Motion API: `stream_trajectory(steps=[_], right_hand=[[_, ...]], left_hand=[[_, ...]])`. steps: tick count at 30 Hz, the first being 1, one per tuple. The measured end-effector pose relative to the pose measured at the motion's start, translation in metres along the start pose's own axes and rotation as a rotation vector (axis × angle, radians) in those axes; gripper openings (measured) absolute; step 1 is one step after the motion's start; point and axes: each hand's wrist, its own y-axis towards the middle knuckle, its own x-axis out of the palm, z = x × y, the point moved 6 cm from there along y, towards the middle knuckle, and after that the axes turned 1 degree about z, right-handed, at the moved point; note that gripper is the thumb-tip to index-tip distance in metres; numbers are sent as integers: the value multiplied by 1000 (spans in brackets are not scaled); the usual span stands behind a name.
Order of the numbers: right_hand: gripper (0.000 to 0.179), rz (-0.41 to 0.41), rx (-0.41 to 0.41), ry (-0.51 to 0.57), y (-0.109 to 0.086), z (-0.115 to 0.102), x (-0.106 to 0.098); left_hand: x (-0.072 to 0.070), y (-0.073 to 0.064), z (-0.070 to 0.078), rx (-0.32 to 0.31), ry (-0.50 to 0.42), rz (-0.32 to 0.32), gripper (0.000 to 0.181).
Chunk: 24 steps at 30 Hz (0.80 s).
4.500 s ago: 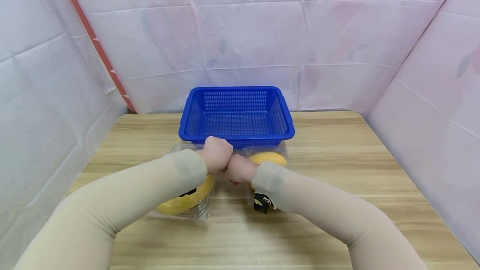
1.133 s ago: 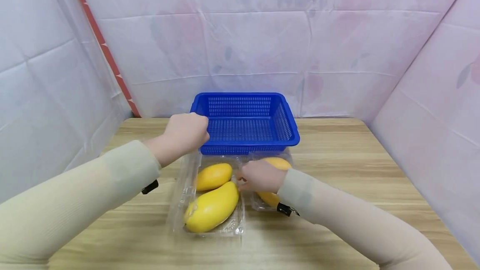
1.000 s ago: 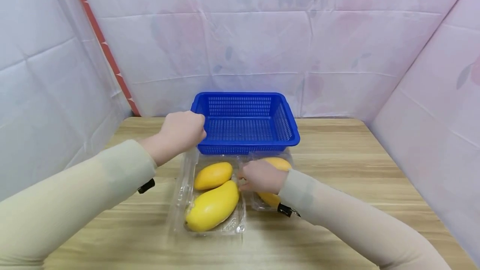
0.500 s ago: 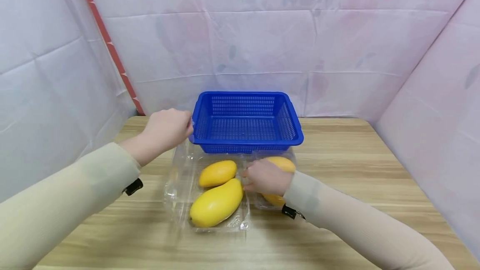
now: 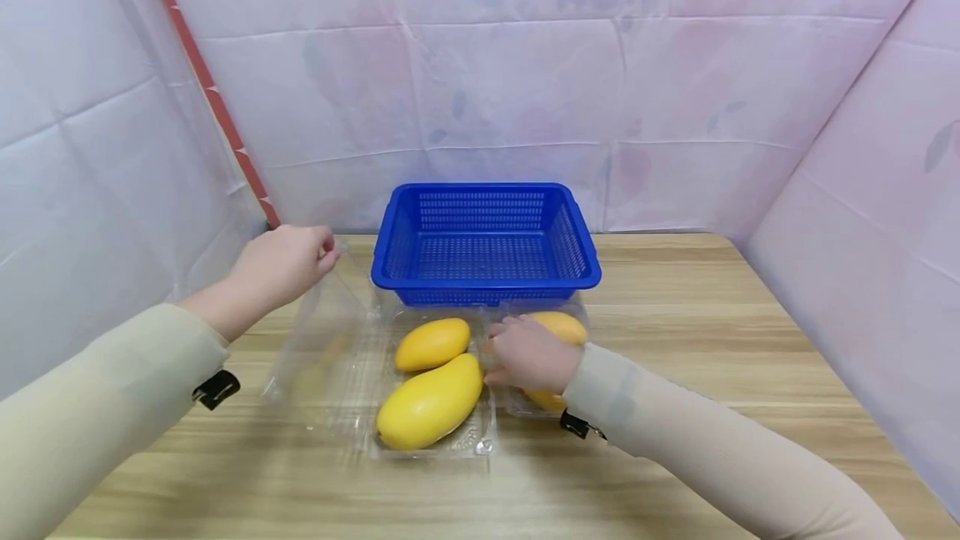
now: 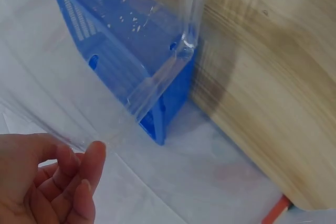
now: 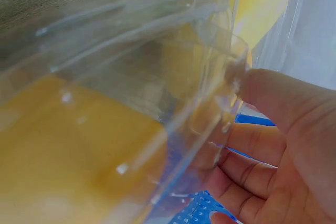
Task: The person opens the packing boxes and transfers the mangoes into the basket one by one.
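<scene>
On the table, a clear plastic clamshell box [image 5: 476, 444] stands with its lid [image 5: 322, 348] swung up toward the left. Inside its base lie a larger yellow mango [image 5: 431, 402] and a smaller one behind it. My left hand [image 5: 281, 265] pinches the lid's edge between thumb and fingertips, as the left wrist view shows of the hand [image 6: 60, 179]. With my right hand [image 5: 536, 352] I grip the box's right rim; in the right wrist view the thumb and fingers [image 7: 254, 142] lie on either side of the clear plastic edge.
A second clear box with yellow-orange mangoes [image 5: 562, 326] sits to the right, partly hidden under my right hand. Behind both boxes is a blue perforated basket [image 5: 487, 284]. White printed sheets [image 5: 510, 90] wall the wooden table [image 5: 675, 340] at the back and sides.
My hands began together over the closed left box. The left hand has since pulled the lid up and leftward, uncovering the mangoes. My right hand has stayed at the rim lately.
</scene>
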Motion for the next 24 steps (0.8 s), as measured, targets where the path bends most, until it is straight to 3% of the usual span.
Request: stream_trajectory(steps=[7,11,15,24], right_hand=[[35,-10,14,-2,0,0,0],[34,-7,17,-19,0,-1,-1],[31,-14,44,-4,0,0,0],[30,3,85,1,-2,3,2]], left_hand=[[5,-7,-17,-30,-136,-79,26],[9,-10,-23,12,-180,-88,33],[12,-13,-30,49,-196,-75,32],[35,-24,-59,6,-163,-163,27]])
